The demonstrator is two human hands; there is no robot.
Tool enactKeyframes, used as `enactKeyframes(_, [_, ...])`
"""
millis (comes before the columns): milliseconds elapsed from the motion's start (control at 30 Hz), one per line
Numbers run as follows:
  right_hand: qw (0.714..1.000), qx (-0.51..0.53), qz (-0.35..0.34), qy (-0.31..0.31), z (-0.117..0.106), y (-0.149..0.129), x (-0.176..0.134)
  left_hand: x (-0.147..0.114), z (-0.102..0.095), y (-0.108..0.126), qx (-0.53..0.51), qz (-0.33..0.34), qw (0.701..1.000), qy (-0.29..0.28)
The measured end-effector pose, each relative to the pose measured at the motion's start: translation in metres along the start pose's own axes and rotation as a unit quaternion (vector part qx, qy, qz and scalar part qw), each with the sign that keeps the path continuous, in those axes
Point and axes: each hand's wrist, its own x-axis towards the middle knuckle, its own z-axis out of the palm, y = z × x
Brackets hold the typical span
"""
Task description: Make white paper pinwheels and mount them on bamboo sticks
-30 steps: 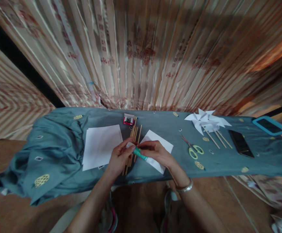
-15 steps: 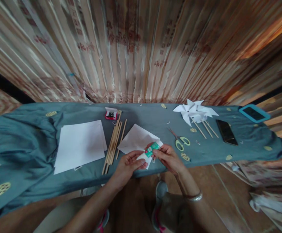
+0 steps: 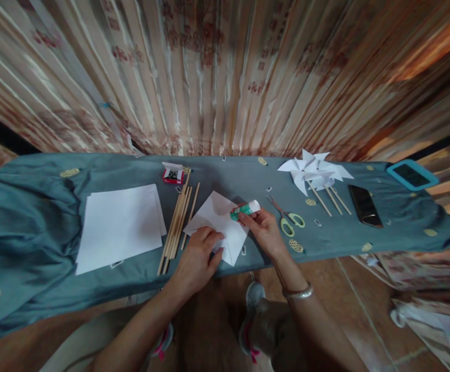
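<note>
A square sheet of white paper [image 3: 219, 209] with crease lines lies turned cornerwise near the table's front edge. On its lower left part rests my left hand [image 3: 196, 256], thumb and fingers apart and pressing on the sheet. I cannot tell whether anything sits under that palm. My right hand [image 3: 265, 230] grips a green and white glue stick [image 3: 244, 209], tilted over the right side of the paper. Its left end points at the sheet; whether it touches is unclear. Right of that hand lie scissors [image 3: 286, 219] with light green handles.
Wooden sticks [image 3: 176, 227] lie left of the paper, beside a stack of white sheets [image 3: 120, 225]. Behind them stands an open red box [image 3: 173, 173] of small dark items. White paper pinwheels [image 3: 313, 170], a phone [image 3: 365, 206] and a blue-framed tablet [image 3: 413, 174] are at the right.
My hands have moved apart. The left has gone from the glue stick down onto the paper; the right has carried the glue stick up over the sheet.
</note>
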Motion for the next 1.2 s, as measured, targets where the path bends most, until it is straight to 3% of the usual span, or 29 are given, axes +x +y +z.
enactKeyframes(167, [0.971, -0.224, -0.081, -0.026, 0.006, -0.007, -0.004, -0.003, 0.002, -0.006, 0.081, 0.07, 0.994, -0.011])
enactKeyframes(267, [0.951, -0.291, -0.101, -0.031, 0.006, -0.009, -0.006, -0.003, -0.001, -0.004, 0.1, 0.089, 0.991, -0.004])
enactKeyframes(533, [0.937, -0.33, -0.11, -0.041, 0.008, -0.004, -0.005, -0.004, 0.004, -0.005, 0.115, 0.077, 0.99, -0.009])
enactKeyframes(933, [0.893, -0.413, -0.165, -0.07, 0.009, 0.003, -0.005, -0.001, 0.019, -0.004, 0.183, 0.027, 0.983, -0.022])
enactKeyframes(1200, [0.892, -0.411, -0.164, -0.088, 0.007, 0.007, -0.003, 0.001, 0.014, 0.0, 0.176, 0.012, 0.984, -0.036])
